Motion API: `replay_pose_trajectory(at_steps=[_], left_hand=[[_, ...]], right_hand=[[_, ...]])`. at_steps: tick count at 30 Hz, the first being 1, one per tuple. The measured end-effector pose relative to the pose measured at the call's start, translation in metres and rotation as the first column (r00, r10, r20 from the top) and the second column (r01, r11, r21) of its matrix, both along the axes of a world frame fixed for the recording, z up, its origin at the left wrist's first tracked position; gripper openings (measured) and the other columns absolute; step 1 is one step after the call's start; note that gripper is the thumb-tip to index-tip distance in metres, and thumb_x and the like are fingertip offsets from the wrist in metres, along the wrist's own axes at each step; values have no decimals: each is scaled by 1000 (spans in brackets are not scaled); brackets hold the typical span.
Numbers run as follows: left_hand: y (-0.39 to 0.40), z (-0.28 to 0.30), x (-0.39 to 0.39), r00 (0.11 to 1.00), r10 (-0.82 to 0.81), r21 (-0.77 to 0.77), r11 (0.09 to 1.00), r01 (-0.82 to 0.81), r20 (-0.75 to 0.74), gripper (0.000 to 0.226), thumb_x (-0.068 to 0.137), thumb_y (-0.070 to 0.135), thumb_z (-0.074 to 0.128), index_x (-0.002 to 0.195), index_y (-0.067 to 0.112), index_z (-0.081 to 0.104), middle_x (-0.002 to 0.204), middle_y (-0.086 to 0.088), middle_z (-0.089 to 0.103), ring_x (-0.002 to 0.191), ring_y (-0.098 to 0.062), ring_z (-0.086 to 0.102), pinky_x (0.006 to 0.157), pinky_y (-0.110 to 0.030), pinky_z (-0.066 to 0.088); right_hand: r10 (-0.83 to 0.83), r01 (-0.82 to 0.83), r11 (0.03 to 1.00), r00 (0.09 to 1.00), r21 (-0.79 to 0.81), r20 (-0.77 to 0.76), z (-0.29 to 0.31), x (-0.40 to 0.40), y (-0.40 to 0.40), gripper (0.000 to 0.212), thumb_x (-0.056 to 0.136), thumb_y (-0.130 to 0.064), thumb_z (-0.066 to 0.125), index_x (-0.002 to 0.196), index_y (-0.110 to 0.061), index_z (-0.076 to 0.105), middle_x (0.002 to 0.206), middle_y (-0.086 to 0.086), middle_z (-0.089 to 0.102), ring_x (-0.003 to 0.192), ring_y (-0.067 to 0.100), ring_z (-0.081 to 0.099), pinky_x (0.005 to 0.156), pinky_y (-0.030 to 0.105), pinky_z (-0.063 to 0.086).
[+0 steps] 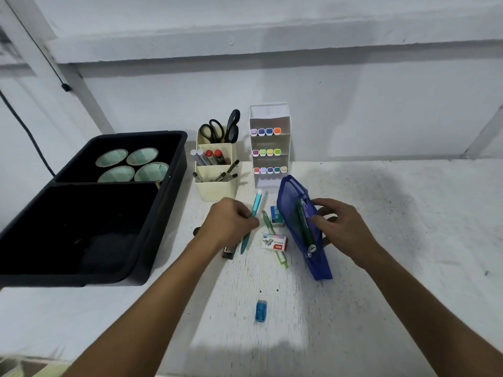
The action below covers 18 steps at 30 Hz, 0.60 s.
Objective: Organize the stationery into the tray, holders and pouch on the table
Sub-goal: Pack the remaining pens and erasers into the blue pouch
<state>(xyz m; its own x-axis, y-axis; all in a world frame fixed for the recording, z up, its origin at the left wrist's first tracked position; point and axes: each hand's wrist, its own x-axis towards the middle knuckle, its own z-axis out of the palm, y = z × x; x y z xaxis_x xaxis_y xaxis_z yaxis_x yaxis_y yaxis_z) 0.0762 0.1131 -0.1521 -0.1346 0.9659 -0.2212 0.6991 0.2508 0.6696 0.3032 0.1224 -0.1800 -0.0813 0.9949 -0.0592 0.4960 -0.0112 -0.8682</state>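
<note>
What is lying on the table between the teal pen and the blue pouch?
In the head view, a green pen and two staple boxes lie between the teal pen and the blue pouch.

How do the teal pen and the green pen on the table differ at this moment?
The teal pen is gripped by the left hand; the green pen lies untouched on the table. The teal pen leans right toward the far end; the green pen leans left, and a staples box overlaps its middle. Both are slim pens beside the blue pouch.

Colours of the stationery on the white table (381, 240)

A blue pouch (304, 229), black tray (141, 240), cream holder (217, 186), teal pen (251, 220), green pen (273, 238) and blue sharpener (261, 311) are seen; black scissors (221, 129) are shown.
</note>
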Motion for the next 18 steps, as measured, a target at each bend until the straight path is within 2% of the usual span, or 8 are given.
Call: replay_pose_trajectory(at_steps=[3, 7, 13, 15, 18], left_hand=[[8, 15, 17, 979, -5, -24, 1000, 10, 201, 10, 84, 17, 71, 85, 8, 74, 77, -8, 72, 62, -17, 69, 53, -28, 58], [18, 28, 44, 933, -57, -104, 990, 100, 355, 18, 85, 14, 69, 85, -4, 72, 75, -15, 73, 61, -21, 70, 57, -28, 59], [32, 26, 77, 927, -42, -138, 985, 100, 372, 24, 88, 18, 67, 94, -5, 69, 84, -18, 73, 66, -24, 71, 58, -27, 61], [33, 24, 79, 925, -37, -124, 988, 91, 379, 26, 89, 20, 66, 93, -5, 69, 80, -15, 72, 61, -22, 68, 59, -27, 60], [37, 20, 71, 932, -17, -102, 993, 57, 362, 16, 89, 12, 62, 90, -2, 70, 72, -12, 69, 59, -21, 66, 65, -34, 61]], right_hand=[[-4, 4, 1000, 1000, 0, -8, 3, 1, -1, 34, 92, -19, 57, 126, -21, 55, 98, -3, 62, 82, 19, 66, 59, 30, 60], [1, -1, 1000, 1000, 11, -21, 8, 3, -3, 34, 92, -17, 56, 126, -19, 55, 97, -1, 61, 79, 19, 66, 57, 31, 60], [-20, 21, 1000, 999, 18, -48, 10, 11, -3, 32, 91, -11, 56, 123, -18, 57, 93, 0, 63, 69, 13, 67, 51, 28, 58], [-30, 31, 999, 998, 17, -48, 10, 15, -3, 32, 92, -12, 55, 122, -19, 57, 94, 1, 63, 70, 13, 67, 50, 27, 57], [-49, 49, 999, 998, 16, -28, 9, 20, -2, 32, 92, -14, 55, 123, -18, 56, 99, 3, 63, 71, 13, 66, 48, 23, 56]])
